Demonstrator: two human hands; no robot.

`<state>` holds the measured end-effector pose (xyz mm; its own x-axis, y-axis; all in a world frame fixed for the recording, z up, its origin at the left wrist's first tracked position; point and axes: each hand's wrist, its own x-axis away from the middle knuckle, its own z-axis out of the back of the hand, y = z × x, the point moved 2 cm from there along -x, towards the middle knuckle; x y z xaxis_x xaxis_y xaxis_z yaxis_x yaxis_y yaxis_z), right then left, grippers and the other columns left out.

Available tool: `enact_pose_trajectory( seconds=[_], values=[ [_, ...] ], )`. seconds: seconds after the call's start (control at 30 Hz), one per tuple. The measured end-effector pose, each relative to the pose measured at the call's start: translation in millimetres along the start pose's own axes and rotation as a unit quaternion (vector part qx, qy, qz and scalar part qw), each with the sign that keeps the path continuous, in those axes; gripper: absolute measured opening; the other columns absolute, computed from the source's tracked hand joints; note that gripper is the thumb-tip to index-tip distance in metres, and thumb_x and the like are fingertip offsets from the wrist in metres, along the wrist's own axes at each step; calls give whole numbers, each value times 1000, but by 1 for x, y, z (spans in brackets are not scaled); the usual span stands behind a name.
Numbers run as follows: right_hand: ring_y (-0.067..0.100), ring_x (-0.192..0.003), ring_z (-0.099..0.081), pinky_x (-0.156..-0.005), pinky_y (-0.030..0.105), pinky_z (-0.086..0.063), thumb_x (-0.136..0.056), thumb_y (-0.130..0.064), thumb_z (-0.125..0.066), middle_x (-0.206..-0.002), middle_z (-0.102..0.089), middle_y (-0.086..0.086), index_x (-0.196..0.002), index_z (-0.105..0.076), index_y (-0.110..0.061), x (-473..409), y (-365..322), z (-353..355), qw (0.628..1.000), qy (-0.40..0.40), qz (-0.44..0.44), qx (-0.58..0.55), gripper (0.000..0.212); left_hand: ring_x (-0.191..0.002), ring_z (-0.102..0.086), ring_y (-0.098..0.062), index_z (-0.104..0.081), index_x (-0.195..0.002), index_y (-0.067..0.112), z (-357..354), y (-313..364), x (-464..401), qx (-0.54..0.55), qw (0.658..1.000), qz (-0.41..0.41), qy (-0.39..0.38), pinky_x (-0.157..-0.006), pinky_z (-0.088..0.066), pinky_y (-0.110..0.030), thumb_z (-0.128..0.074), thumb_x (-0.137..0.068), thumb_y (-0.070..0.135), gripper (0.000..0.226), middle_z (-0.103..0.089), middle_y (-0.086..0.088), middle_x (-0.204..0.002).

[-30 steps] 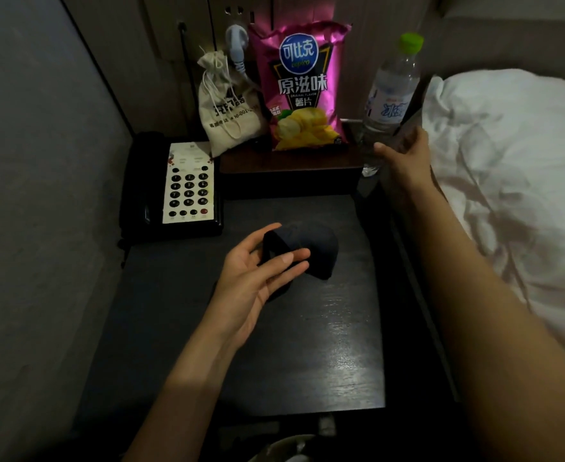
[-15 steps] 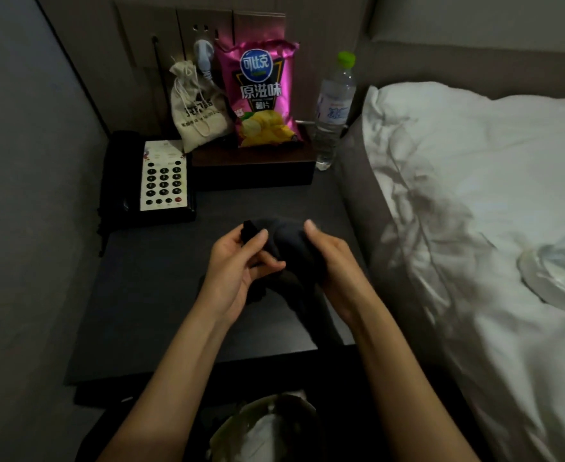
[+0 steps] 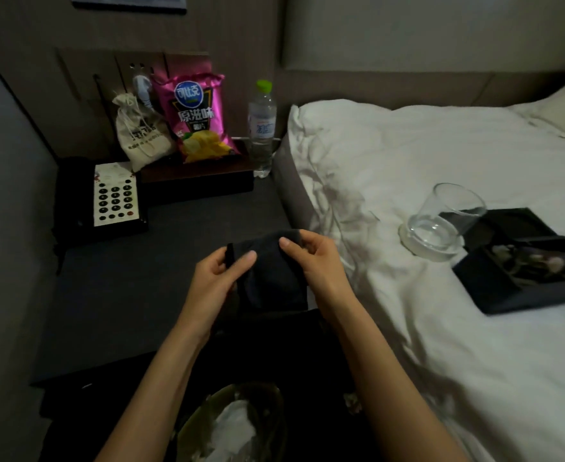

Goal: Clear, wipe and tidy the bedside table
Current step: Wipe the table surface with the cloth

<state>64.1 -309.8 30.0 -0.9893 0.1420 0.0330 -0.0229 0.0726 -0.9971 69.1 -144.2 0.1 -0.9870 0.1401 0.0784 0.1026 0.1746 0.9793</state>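
Head view: white bed (image 3: 441, 201) filling right of frame; dark surface (image 3: 134, 288) at left; black cloth (image 3: 271, 278) at centre, lifted over near right corner; left hand (image 3: 219, 281) and right hand (image 3: 314, 261), each grip pinched closed on cloth's top edge.

The cloth (image 3: 271, 278) looked like soft dark matt fabric, the table (image 3: 134, 288) top was dull and smooth. Chip bag (image 3: 196, 118) was shiny crinkly foil, the pouch (image 3: 142, 135) rough canvas, the bottle (image 3: 261, 128) clear plastic, the tumbler (image 3: 441, 221) glossy glass.
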Motion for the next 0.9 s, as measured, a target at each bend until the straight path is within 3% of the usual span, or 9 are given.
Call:
enact_pose_trajectory(
  seconds=[0.13,0.2,0.3,0.4,0.47,0.57,0.63,0.73,0.9],
  values=[
    [27,-81,-69,-74,37,-55,-93,-6,-61,-92,-73,24,-96,-70,3,13,-14,24,1000,23,2,11,13,-97,-71,-14,-73,-100,19,-31,7,10,4,999,-37,-21,-74,-54,-18,-72,-81,14,19,-76,0,-102],
    [23,-79,-71,-71,31,-57,-93,-6,-62,-89,-74,20,-95,-71,1,22,-23,36,999,28,6,18,12,-101,-70,-18,-71,-105,15,-44,9,14,47,998,-25,-35,-78,-56,-22,-68,-85,11,20,-75,-5,-105],
    [22,-77,-67,-71,34,-53,-90,-5,-65,-88,-72,25,-93,-70,3,33,-40,57,995,68,19,64,9,-106,-68,-24,-68,-112,8,-67,13,20,84,995,-9,-58,-89,-56,-31,-64,-88,13,25,-73,-10,-111],
    [16,-65,-62,-57,27,-48,-88,-7,-68,-79,-69,21,-86,-67,-1,43,-64,81,982,110,57,145,6,-108,-67,-27,-66,-115,5,-90,16,27,95,993,-11,-72,-93,-55,-34,-61,-90,11,27,-72,-13,-113],
    [20,-59,-64,-52,30,-50,-89,-6,-66,-79,-69,20,-87,-65,-1,49,-82,98,973,137,84,166,6,-109,-67,-28,-65,-118,2,-100,17,31,96,992,-12,-78,-94,-54,-36,-59,-92,9,27,-71,-15,-114],
    [26,-56,-66,-52,35,-53,-89,-5,-63,-78,-70,19,-85,-65,-5,49,-115,136,943,216,143,209,4,-107,-67,-27,-64,-117,1,-107,18,35,103,991,-8,-81,-85,-55,-29,-59,-92,8,27,-71,-14,-113],
    [26,-66,-68,-62,38,-57,-87,-10,-63,-83,-72,16,-88,-67,-9,40,-135,171,903,284,164,277,4,-106,-68,-26,-64,-117,1,-109,18,36,102,991,-6,-85,-83,-56,-26,-59,-92,8,26,-72,-14,-113],
    [25,-88,-66,-83,45,-56,-89,-18,-64,-100,-71,9,-99,-68,-15,14,-147,221,847,295,69,438,12,-105,-68,-25,-64,-117,1,-112,16,39,97,991,7,-87,-83,-57,-26,-60,-92,8,26,-72,-14,-112],
    [35,-117,-55,-97,38,-47,-84,-11,-73,-132,-55,19,-124,-61,-10,-19,-119,250,804,122,-146,564,41,-98,-70,-20,-65,-114,2,-124,13,42,109,989,21,-93,-74,-56,-22,-61,-91,8,24,-73,-11,-108]
  ],
)
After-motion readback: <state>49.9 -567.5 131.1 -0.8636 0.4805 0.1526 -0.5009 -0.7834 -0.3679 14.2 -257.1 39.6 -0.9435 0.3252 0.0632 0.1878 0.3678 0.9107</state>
